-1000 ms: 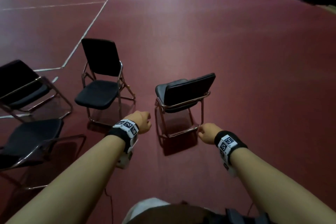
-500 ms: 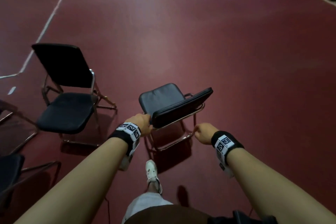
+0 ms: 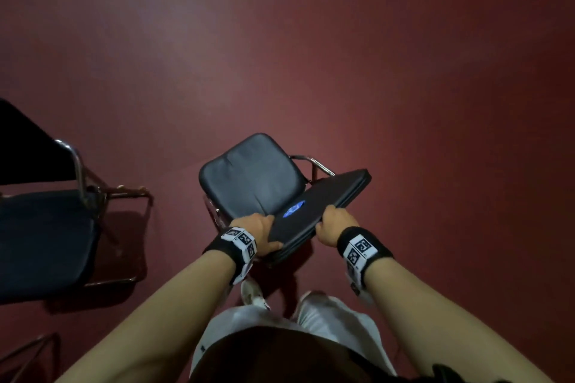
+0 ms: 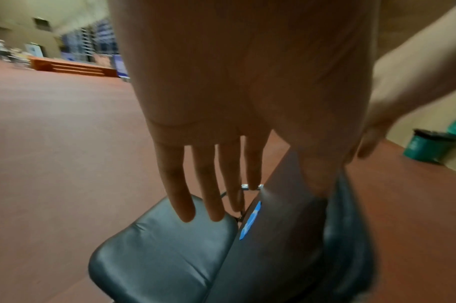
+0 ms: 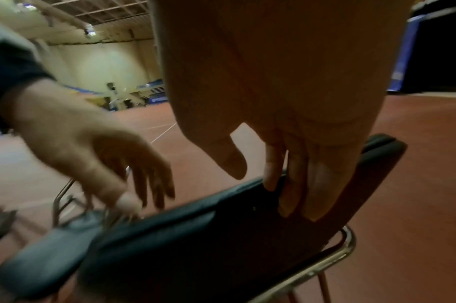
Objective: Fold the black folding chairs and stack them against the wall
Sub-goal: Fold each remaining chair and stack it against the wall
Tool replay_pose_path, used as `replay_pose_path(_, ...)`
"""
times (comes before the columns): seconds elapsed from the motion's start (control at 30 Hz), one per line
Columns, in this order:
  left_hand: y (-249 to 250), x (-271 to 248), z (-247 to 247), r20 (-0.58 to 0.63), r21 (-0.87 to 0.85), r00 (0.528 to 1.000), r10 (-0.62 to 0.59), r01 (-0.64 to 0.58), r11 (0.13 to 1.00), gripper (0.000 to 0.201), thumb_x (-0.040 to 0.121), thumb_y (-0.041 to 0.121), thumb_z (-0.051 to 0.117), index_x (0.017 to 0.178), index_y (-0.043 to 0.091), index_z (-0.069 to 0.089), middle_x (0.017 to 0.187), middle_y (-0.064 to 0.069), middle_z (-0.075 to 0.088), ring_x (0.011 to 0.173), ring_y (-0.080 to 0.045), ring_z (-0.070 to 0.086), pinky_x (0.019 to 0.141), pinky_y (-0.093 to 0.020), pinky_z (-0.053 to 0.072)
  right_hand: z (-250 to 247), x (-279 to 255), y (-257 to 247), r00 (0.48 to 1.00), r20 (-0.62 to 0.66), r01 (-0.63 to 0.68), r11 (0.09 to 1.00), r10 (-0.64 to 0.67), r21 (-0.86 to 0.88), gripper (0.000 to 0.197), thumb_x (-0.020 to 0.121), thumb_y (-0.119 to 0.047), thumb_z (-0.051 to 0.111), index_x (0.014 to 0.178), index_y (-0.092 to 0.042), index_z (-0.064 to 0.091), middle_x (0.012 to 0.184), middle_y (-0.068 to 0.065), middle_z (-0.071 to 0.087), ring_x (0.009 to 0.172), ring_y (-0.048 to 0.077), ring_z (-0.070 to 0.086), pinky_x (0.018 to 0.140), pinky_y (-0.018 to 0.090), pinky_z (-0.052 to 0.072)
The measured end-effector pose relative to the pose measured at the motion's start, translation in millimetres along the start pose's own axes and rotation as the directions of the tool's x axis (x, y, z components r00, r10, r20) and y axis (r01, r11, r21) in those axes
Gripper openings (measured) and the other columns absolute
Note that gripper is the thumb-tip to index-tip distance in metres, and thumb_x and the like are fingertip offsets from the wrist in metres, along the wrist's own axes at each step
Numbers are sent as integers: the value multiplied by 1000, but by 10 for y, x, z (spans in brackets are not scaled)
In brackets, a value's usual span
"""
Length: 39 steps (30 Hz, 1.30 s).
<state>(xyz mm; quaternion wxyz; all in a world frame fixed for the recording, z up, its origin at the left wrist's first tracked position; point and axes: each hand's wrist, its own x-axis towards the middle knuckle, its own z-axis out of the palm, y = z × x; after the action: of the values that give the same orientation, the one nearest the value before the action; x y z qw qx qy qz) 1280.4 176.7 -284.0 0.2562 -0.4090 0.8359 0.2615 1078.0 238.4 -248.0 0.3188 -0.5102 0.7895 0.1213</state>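
Dark red sports-hall floor (image 3: 404, 87) fills the head view. Bottom centre: person's pale shorts (image 3: 326, 317) and one white shoe (image 3: 252, 294).

Just above that, both hands on the backrest (image 3: 323, 205) of the centre black folding chair (image 3: 252, 177). Left hand (image 3: 258, 232) on the backrest's lower-left end, thumb lying along its rear face. Left wrist view shows its fingers (image 4: 209, 184) straight and spread over the seat (image 4: 164, 252), not wrapped round anything. Right hand (image 3: 334, 224) sits on the backrest's top edge at mid-frame; right wrist view shows the fingers (image 5: 294, 184) extended down flat against the back panel, thumb (image 5: 229, 162) free in front. Neither hand clenched.

Chair is unfolded, standing on the floor at frame centre, seat toward upper left, backrest running diagonally to the right, chrome frame (image 3: 314, 163) visible behind. Small blue sticker (image 3: 294, 207) on the backrest.

Left edge: second black folding chair (image 3: 43, 246), unfolded, well apart from the first. Far lower right of left wrist view: green bin (image 4: 426, 147) by the wall.
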Motion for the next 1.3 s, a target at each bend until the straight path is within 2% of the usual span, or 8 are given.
replay_pose_path(0.13,-212,321,-87,89,-73,996,2,4,997,69,83,75,51,129,24,54,126,-8,65,114,-30,63,95,-40,51,-225,288,-56,999,26,22,1000,-22,4,16,88,-21,57,92,-9,65,98,15,69,92,36,68,68,32,50)
replay_pose_path(0.27,-184,453,-286,180,-235,982,56,-12,972,83,76,84,53,135,25,52,131,-1,63,117,-25,61,103,-36,47,-386,375,-142,995,-3,97,991,-97,89,6,88,-14,62,83,-17,64,87,5,69,84,25,66,72,29,49)
replay_pose_path(0.43,-335,759,-620,70,-3,996,-61,61,998,62,96,58,48,139,14,39,126,-17,63,111,-36,63,89,-42,51,-637,900,-531,983,-63,184,965,-175,189,13,90,-12,63,81,-21,63,81,-4,66,84,20,64,74,26,46)
replay_pose_path(0.73,-871,1059,-962,87,-96,972,-219,227,969,63,98,50,51,142,13,27,112,-19,68,100,-37,67,83,-44,52,-835,1556,-896,945,-128,324,912,-300,252,6,91,-30,67,90,-29,61,94,-5,67,94,18,61,74,26,37)
replay_pose_path(0.87,-1118,1208,-1110,128,-135,961,-247,264,955,65,98,48,52,144,12,24,117,-21,66,105,-37,66,89,-46,51,-677,1692,-943,924,-2,367,886,-383,284,37,91,-31,69,120,-26,47,114,7,66,105,28,62,87,37,49)
replay_pose_path(1.03,-1467,1447,-1291,175,-108,964,-198,219,970,78,100,51,49,154,10,13,132,-22,59,117,-37,61,95,-44,48,20,1609,-510,987,157,-13,945,-41,325,56,95,-32,61,145,-12,44,143,14,51,130,31,50,110,39,42)
replay_pose_path(1.17,-1790,1668,-1463,206,-67,965,-161,178,982,84,100,53,48,158,9,5,141,-25,52,124,-38,56,99,-42,44,505,1377,-150,918,278,-360,891,284,277,56,100,-34,52,146,-4,39,146,20,47,134,36,46,111,38,40)
replay_pose_path(1.3,-2015,1782,-1655,246,-21,957,-151,161,987,85,100,54,48,157,7,8,147,-22,48,129,-36,53,104,-42,42,788,1294,-136,869,308,-476,823,387,310,55,101,-31,52,148,-5,41,151,16,46,140,33,43,115,36,35)
